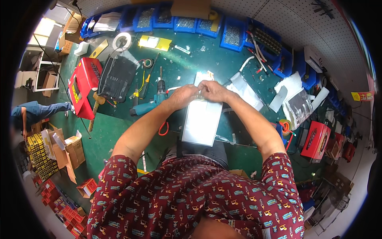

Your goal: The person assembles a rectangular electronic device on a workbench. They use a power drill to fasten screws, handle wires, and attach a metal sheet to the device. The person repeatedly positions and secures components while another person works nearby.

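A flat, silver-white rectangular pack (pixel 202 124) lies lengthwise at the table's front edge, close to my body. At its far end my left hand (pixel 184 96) and my right hand (pixel 213 91) meet with fingertips pinched together. Whatever they pinch is too small and covered by the fingers to make out. Just beyond the fingers is a small bright white piece (pixel 202 76). A teal cordless drill (pixel 153 101) lies left of my left hand, its bit pointing away. White sheet material (pixel 248 91) is spread right of my right hand.
Blue bins (pixel 232 35) of small metal parts line the table's back. On the left are a red case (pixel 84 85), a black wrapped block (pixel 116 77) and a mallet (pixel 95 109). At right lie a foam-wrapped pack (pixel 297 105) and a red box (pixel 316 140). A person (pixel 38 113) stands far left.
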A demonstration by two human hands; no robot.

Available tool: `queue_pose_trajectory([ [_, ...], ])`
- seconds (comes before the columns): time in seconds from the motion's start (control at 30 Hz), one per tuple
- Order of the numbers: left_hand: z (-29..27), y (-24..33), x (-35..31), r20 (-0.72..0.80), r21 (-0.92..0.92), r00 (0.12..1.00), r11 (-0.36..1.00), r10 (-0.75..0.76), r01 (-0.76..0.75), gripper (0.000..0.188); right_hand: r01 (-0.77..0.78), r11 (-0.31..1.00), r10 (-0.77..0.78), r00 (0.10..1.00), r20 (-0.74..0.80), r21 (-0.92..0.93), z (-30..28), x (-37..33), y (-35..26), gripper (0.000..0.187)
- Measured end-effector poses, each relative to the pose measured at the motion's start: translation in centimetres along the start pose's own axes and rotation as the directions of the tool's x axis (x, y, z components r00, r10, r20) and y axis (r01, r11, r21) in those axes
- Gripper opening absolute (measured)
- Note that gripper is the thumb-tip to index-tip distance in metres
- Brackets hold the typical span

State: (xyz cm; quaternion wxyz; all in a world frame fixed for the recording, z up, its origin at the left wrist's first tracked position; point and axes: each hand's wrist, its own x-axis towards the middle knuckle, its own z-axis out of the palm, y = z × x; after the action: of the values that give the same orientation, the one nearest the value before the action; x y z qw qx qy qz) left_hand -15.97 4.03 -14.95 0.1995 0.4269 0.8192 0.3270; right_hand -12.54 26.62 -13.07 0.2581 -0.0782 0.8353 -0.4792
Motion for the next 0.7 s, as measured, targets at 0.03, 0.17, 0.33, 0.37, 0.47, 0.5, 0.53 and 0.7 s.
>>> queue_pose_trajectory([
  [0.03, 0.0, 0.0, 0.1, 0.025, -0.014, 0.999, 1.0, -0.026, 0.026, 0.013, 0.005, 1.0, -0.005, 1.0, -0.019, -0.004, 0.2, -0.3, -0.1, 0.019],
  [0.17, -0.3, -0.3, 1.2, 0.069, -0.073, 0.993, 0.993, -0.091, 0.096, 0.011, -0.041, 0.997, 0.032, 0.99, -0.139, -0.066, 1.5, -0.4, 0.4, 0.023],
  [0.33, -0.4, 0.3, 1.8, 0.098, -0.132, 0.955, 0.948, -0.279, 0.29, 0.013, -0.238, 0.967, 0.207, 0.94, -0.27, -0.087, 2.1, -0.4, -0.9, 0.014],
  [0.37, -0.5, 0.5, 1.9, 0.115, -0.131, 0.944, 0.937, -0.309, 0.322, 0.014, -0.256, 0.959, 0.214, 0.935, -0.281, -0.12, 2.2, -0.3, -1.1, 0.015],
  [0.47, -0.4, 0.0, 1.7, 0.117, -0.166, 0.923, 0.909, -0.367, 0.383, 0.013, -0.277, 0.941, 0.209, 0.927, -0.311, -0.195, 2.8, -0.2, -1.3, 0.019],
  [0.5, -0.5, 0.0, 1.7, 0.106, -0.172, 0.925, 0.91, -0.364, 0.378, 0.014, -0.287, 0.937, 0.213, 0.922, -0.323, -0.201, 2.9, -0.2, -1.4, 0.02],
  [0.53, -0.6, -0.1, 1.6, 0.094, -0.179, 0.928, 0.91, -0.362, 0.373, 0.015, -0.296, 0.932, 0.216, 0.917, -0.336, -0.208, 2.9, -0.1, -1.5, 0.02],
  [0.7, -0.7, 1.3, 0.3, -0.116, -0.028, 0.936, 0.943, -0.332, 0.331, 0.027, -0.327, 0.924, 0.228, 0.887, -0.401, -0.197, 2.3, 0.1, -0.4, 0.032],
])
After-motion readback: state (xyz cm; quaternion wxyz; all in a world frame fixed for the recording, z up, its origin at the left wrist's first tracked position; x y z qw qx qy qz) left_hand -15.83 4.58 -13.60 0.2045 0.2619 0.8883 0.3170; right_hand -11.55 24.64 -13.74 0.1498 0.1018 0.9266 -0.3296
